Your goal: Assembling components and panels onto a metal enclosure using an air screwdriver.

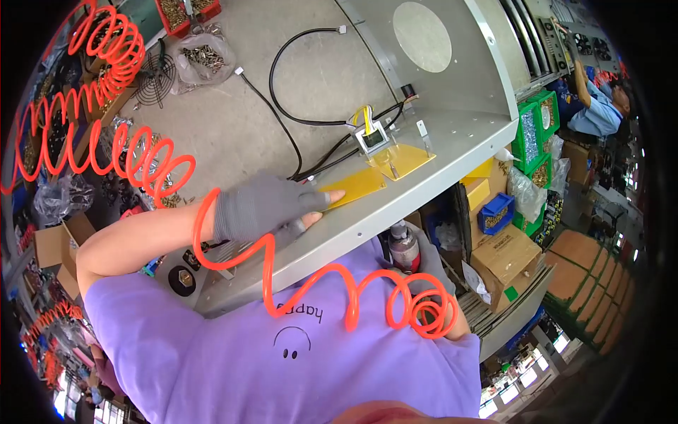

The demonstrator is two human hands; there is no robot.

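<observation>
My left hand [272, 207], in a grey glove with bare fingertips, reaches across the grey sheet-metal housing [325, 247]. Its fingers are stretched out; one fingertip rests on a thin yellow sheet [360, 188], and the thumb lies apart near the metal edge. Beyond the sheet sits a small transformer-like part [372, 138] with yellow and white wires, beside upright metal tabs. At my chest, right of the housing's front edge, my gloved right hand [432, 265] is closed round a dark grey and red air tool [405, 249]. Part of that hand is hidden behind a coiled red hose [346, 272].
Black cables [272, 88] with white plugs lie inside the housing. A bag of screws [203, 58], a fan guard [154, 79] and a red bin [185, 15] lie far left. Green bins [526, 138], a blue bin [496, 213] and a cardboard box [505, 261] stand right. Another person [600, 106] works far right.
</observation>
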